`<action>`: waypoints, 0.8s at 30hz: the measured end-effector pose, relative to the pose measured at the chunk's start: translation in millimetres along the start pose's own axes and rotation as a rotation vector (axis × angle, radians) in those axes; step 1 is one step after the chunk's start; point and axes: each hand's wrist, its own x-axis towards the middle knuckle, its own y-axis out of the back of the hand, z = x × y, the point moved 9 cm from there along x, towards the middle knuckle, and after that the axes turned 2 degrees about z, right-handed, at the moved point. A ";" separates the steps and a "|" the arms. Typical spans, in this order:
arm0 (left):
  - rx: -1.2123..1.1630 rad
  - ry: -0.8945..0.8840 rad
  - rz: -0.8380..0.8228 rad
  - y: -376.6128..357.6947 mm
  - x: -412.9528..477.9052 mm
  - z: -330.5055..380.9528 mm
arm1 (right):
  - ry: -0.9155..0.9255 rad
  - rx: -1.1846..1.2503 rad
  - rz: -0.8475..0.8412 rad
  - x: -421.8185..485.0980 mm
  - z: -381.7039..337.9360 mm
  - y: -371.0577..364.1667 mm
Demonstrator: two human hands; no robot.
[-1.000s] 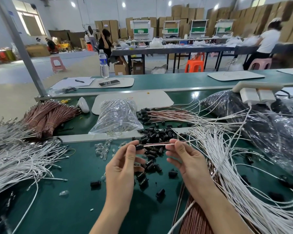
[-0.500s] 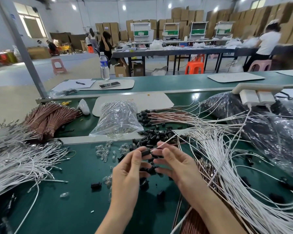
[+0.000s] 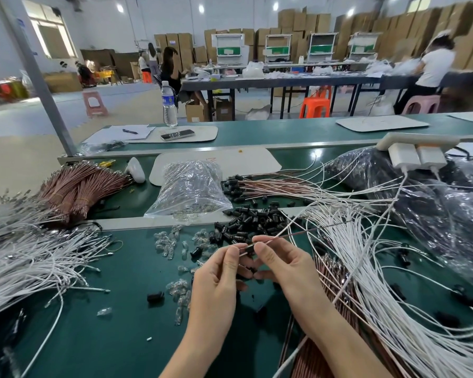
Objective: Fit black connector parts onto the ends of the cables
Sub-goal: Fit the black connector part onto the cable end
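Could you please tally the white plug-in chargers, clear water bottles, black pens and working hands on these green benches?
White plug-in chargers: 2
Clear plastic water bottle: 1
Black pen: 1
Bare hands, left hand and right hand: 2
Total: 6

The bare left forearm (image 3: 191,342) rose almost straight from the bottom edge and the right forearm (image 3: 336,334) slanted in from the lower right, so the two hands met fingertip to fingertip above the counter (image 3: 93,336). The left hand (image 3: 219,279) pinched the end of a thin cable (image 3: 271,240) between thumb and forefinger, its other fingers curled loosely below. The right hand (image 3: 283,264) faced it, thumb and forefinger pinching the same cable just beside a black connector (image 3: 249,249), its lower fingers bent inward close against the left hand's.
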 end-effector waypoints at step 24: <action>-0.091 0.106 -0.055 1.0 0.6 -9.6 | -0.017 0.145 0.074 11.0 9.2 19.1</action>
